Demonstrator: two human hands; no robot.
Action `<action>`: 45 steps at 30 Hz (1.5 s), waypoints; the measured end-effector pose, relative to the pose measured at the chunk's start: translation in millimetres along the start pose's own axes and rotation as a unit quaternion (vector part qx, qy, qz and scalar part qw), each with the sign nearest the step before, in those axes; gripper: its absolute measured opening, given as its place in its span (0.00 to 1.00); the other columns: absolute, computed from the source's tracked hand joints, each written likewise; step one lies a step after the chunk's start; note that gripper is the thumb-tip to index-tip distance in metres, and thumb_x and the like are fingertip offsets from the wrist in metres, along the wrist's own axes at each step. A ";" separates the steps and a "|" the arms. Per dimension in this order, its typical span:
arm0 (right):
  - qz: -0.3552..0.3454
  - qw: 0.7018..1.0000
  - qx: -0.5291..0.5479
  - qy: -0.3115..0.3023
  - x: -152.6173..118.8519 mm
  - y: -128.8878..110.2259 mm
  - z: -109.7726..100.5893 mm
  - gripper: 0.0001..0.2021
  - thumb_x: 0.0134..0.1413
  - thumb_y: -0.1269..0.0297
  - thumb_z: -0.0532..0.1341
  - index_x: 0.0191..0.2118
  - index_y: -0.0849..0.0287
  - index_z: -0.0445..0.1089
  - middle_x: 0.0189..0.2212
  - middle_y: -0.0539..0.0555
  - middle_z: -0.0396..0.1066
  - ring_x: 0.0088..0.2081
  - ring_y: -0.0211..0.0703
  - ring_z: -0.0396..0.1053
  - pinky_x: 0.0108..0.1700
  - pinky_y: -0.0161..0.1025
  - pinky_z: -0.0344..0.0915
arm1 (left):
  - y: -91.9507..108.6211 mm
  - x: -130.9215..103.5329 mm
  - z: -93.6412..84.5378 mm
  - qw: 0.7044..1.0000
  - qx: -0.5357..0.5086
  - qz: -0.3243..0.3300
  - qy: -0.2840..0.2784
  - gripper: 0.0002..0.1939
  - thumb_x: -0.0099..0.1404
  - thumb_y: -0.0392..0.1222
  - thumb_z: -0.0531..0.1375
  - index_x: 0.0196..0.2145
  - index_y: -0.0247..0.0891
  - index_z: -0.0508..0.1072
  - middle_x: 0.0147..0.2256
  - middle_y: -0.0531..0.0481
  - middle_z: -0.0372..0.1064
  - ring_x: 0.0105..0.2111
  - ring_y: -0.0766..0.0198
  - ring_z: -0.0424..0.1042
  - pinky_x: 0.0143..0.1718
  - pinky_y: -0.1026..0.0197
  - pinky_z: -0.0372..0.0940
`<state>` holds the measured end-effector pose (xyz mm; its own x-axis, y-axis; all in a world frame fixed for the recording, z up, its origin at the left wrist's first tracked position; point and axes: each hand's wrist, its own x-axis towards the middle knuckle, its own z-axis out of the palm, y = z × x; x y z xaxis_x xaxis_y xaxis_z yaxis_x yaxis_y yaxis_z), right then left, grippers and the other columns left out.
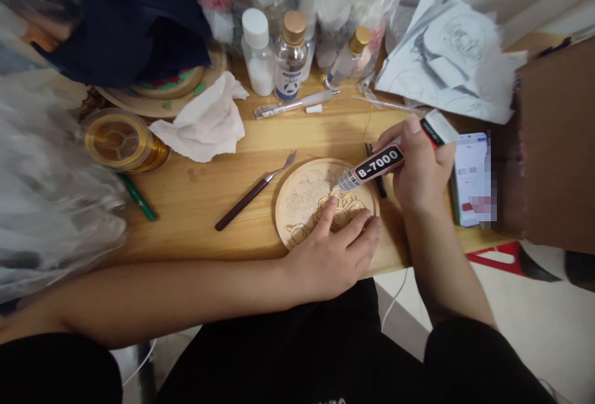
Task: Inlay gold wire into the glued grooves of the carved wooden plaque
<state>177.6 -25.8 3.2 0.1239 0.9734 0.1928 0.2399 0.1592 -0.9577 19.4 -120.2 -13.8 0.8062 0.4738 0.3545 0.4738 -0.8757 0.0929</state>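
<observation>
A round wooden disc (289, 202) lies near the table's front edge, with a pencil-drawn flower pattern partly outlined in gold wire. My left hand (332, 249) rests on its lower right part, fingers spread, the index fingertip close to the glue nozzle. Above the right side of the disc, my right hand (421, 165) grips a B-7000 glue tube (379, 163), tilted so that its tip meets the drawing near the disc's middle. Left of the disc lies a dark-handled tool (244, 207) with a metal tip. A dark tweezer-like tool (381, 186) is partly hidden behind the tube.
Bottles (290, 60), a pen (297, 105) and a white cap (314, 108) are at the back. Left are a wire spool (118, 140), crumpled tissue (204, 122) and a green pen (138, 196). Right are a phone (470, 175), paper sheets (453, 51) and a cardboard box (558, 144).
</observation>
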 end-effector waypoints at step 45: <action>-0.021 1.000 0.002 0.007 -0.7 -4.6 0.9 0.20 0.62 0.52 0.58 0.22 0.55 0.71 0.14 0.47 0.63 0.16 0.33 0.59 0.17 0.35 0.51 | -0.3 0.0 -1.6 1.000 0.001 0.000 -0.015 0.21 0.72 0.34 0.45 0.57 0.32 0.69 0.58 0.44 0.67 0.59 0.51 0.62 0.53 0.35 0.63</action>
<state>175.6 -27.1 7.3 0.1279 0.9631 0.2368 0.2410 0.2014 -0.9494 18.7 -120.1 -12.3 0.8162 0.4762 0.3272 0.4746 -0.8756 0.0904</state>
